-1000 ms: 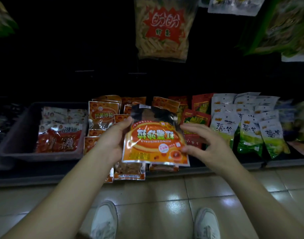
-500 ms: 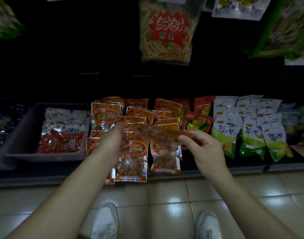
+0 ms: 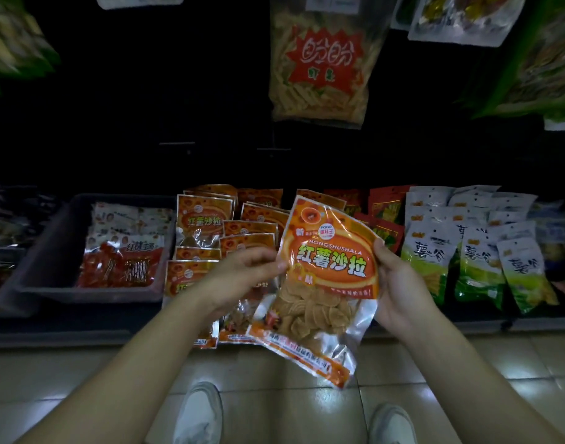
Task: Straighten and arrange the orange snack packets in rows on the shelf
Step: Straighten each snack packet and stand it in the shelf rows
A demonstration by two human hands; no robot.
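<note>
Flipped round since half a second back: the orange packet [image 3: 326,274] was a blurry edge-on strip between the hands, and now its printed front faces the camera, top end tipped away and a bit left, clear bottom end hanging out over the floor tiles [image 3: 467,363]. Left hand [image 3: 242,274] pinches the left edge about midway, fingers curled onto it. Right hand [image 3: 399,283] grips the right edge, thumb on the front and fingers tucked behind. So it's up in the air in front of the shelf [image 3: 66,328], not laid down yet, partly covering the orange rows [image 3: 207,219] already lying there. Grey bin [image 3: 50,251] of red-and-white packs sits to the left, green-and-white bags [image 3: 480,261] to the right. Looks to me like the get-it-facing-the-right-way step is basically done. Next move probably needs the tilt squared up to match the rows, then the packet laid flat in line. Can't tell which slot is free, since the held packet hides that side.
</note>
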